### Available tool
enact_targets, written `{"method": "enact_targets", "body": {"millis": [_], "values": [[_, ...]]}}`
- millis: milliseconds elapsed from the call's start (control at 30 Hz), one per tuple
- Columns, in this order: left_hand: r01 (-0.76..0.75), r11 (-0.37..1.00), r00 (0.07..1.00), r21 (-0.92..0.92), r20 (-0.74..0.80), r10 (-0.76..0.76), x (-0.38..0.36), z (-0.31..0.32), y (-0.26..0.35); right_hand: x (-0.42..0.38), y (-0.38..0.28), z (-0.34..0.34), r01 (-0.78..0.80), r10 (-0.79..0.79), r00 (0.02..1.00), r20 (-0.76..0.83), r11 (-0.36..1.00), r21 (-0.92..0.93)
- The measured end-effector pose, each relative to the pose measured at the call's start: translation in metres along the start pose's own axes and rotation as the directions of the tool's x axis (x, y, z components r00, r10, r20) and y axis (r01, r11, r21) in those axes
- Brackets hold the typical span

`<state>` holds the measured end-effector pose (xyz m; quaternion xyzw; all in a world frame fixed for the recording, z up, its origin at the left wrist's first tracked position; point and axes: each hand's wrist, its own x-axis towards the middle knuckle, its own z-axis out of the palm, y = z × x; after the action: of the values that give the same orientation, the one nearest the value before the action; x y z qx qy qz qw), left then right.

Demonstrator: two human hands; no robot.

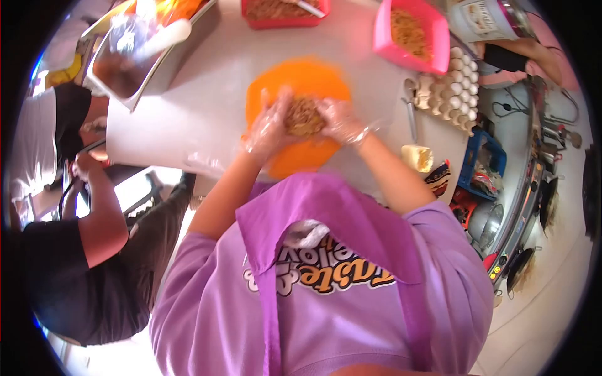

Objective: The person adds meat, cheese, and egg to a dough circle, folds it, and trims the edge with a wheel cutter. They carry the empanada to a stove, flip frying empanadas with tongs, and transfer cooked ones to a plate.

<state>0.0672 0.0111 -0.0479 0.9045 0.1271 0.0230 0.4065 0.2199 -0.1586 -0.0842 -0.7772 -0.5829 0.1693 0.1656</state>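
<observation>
My left hand (269, 127) and my right hand (342, 120) both wear clear plastic gloves. Between them is a round, yellowish-brown food mound (305, 116) with brown shredded filling on top. Each hand cups one side of it, with the fingers curved around its edge. Underneath lies a bright orange sheet or board (298, 161) on the pale worktable (207, 94). The underside of the mound is hidden, and the left fingers are slightly blurred.
A pink tub (384, 44) of noodle-like food and a red tub (254, 24) of brown filling stand beyond. Egg trays (439, 103), a spoon (412, 122) and a butter-like block (417, 158) lie right. Steel pan (153, 88) and people (81, 263) are left.
</observation>
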Motion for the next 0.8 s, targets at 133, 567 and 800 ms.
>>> {"method": "enact_targets", "body": {"millis": [133, 567, 800], "values": [[-0.121, 0.993, 0.983, 0.012, -0.137, 0.121, 0.002, 0.014, -0.012, 0.002, -0.010, 0.029, -0.089, 0.086, 0.987, -0.135, 0.996, -0.011], [0.098, 0.988, 0.995, -0.115, -0.017, -0.101, -0.009, 0.007, -0.002, 0.034, -0.028, -0.066, -0.155, 0.157, 0.940, 0.303, 0.987, -0.031], [0.152, 0.984, 0.986, -0.095, 0.077, -0.145, -0.003, -0.008, 0.017, 0.052, -0.029, -0.048, -0.025, 0.006, 0.985, 0.171, 0.994, 0.108]]}}
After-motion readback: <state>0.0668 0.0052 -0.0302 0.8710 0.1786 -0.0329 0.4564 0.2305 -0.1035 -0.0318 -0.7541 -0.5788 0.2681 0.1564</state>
